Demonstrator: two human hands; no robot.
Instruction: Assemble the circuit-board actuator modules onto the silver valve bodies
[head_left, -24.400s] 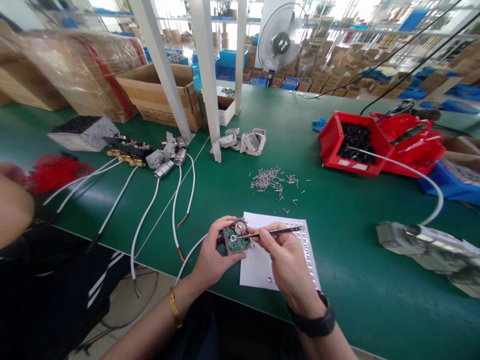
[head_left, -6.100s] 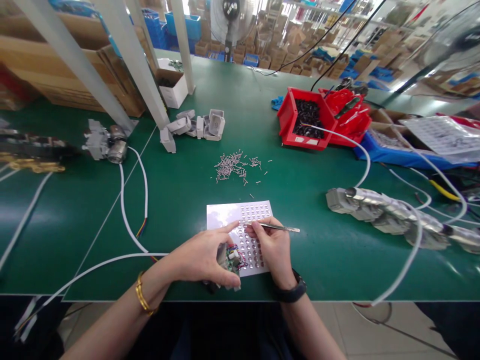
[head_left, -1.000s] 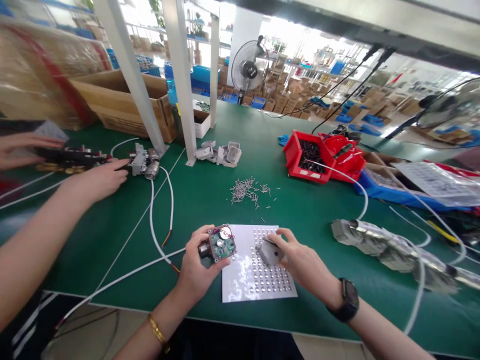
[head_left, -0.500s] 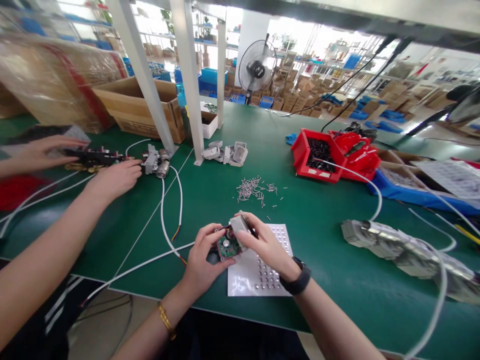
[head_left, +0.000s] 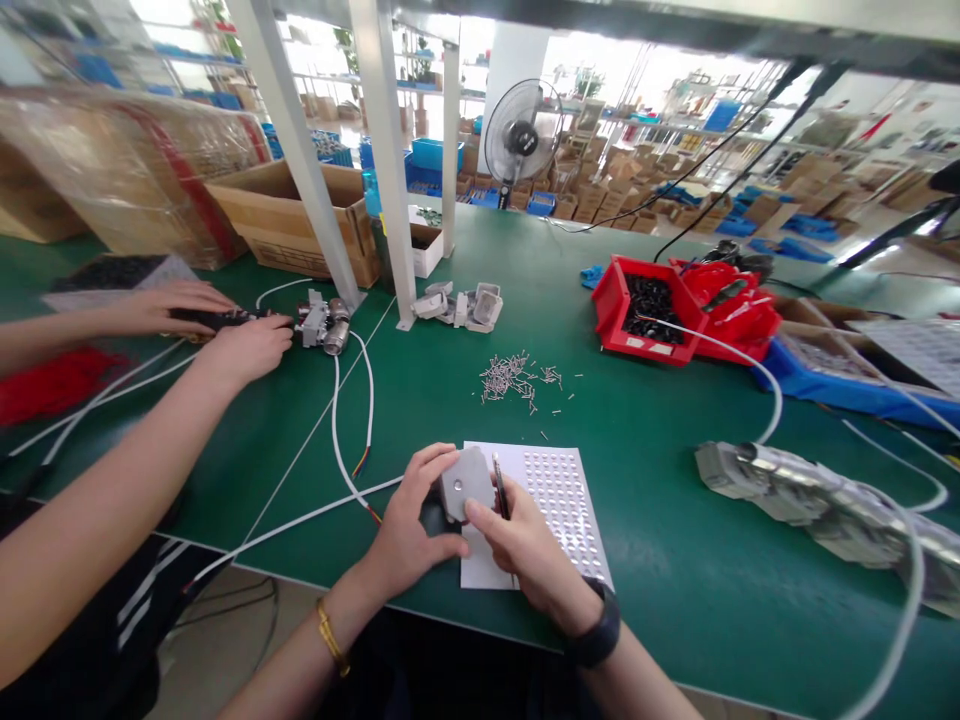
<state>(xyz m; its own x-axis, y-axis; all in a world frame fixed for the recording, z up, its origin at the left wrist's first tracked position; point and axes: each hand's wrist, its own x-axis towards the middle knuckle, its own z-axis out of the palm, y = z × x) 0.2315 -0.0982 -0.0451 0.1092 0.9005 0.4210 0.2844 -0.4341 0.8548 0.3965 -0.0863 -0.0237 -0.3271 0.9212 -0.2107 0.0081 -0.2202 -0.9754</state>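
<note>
A small grey box-shaped housing point(head_left: 466, 482), its cover lying over the green circuit board, is between my hands above the table. My left hand point(head_left: 409, 520) grips it from the left side, with the thumb near its lower edge. My right hand point(head_left: 529, 535) has its thumb on the cover's lower right corner and also holds a slim black tool point(head_left: 500, 485), standing nearly upright; its exact kind is unclear. Beneath lies a white sheet point(head_left: 484, 570) carrying rows of small clear round dots point(head_left: 566, 500). A white cable point(head_left: 322, 517) runs left from the housing.
Small screws point(head_left: 506, 378) lie scattered beyond the sheet, and grey covers point(head_left: 480, 305) sit farther back. A red bin point(head_left: 611, 320) holds black parts. Finished-looking grey units point(head_left: 795, 500) line the right side. At left, a co-worker's hands point(head_left: 244, 350) handle parts near a metal post point(head_left: 382, 160).
The grey cover has come down over the open housing, hiding the circuit board. My right hand has shifted lower, and the black tool now points upward. The co-worker's hands moved slightly.
</note>
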